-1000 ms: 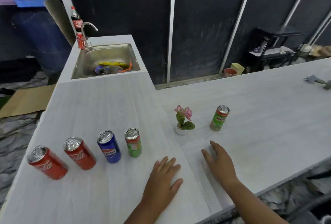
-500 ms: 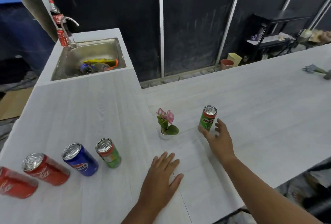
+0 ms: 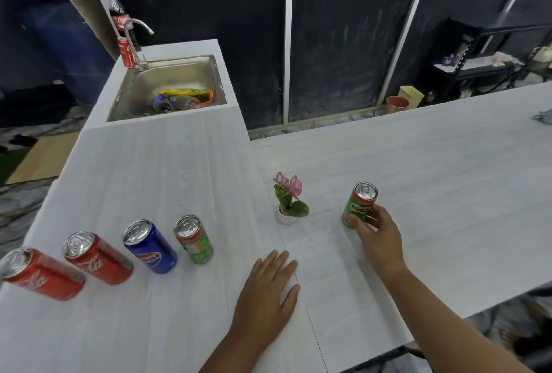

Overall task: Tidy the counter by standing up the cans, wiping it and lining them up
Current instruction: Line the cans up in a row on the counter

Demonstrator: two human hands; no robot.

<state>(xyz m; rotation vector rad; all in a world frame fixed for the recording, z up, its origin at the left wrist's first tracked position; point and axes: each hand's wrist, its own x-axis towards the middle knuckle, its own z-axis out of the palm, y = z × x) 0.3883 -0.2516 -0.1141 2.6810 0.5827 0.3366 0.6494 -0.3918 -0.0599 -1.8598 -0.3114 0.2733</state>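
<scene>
White wood-grain covers the desk (image 3: 418, 193), which bends in an L shape. The right hand (image 3: 378, 238) reaches forward, and its grip is wrapped around the lower half of a green Milo can (image 3: 360, 204): fingers curl over the right side and the thumb presses the near side. That can stands upright on the right arm of the desk, its silver top facing up. Just to its left, apart from it, sits a small white pot with a pink flower (image 3: 289, 199) and green leaves.

The left hand (image 3: 267, 292) lies flat on the desk, palm down, fingers spread and released, grasping nothing. It rests near the seam where the two desk sections meet.

Four more cans stand in a loose row on the left section, all upright though the wide lens makes them seem to lean. From left to right they are a red cola can (image 3: 41, 274) at the frame edge, a second red cola can (image 3: 97, 257), a blue Pepsi can (image 3: 149, 245), and a green can with a red band (image 3: 194, 238). They stand near each other but do not touch.

At the far end of the left section a steel sink (image 3: 143, 83) is set into the top, with a curved tap at its back left corner. Bottles and wrappers lie in the basin. Another red can (image 3: 127, 52) stands beside the tap, and a dark cola bottle (image 3: 118, 15) rises behind it.
</scene>
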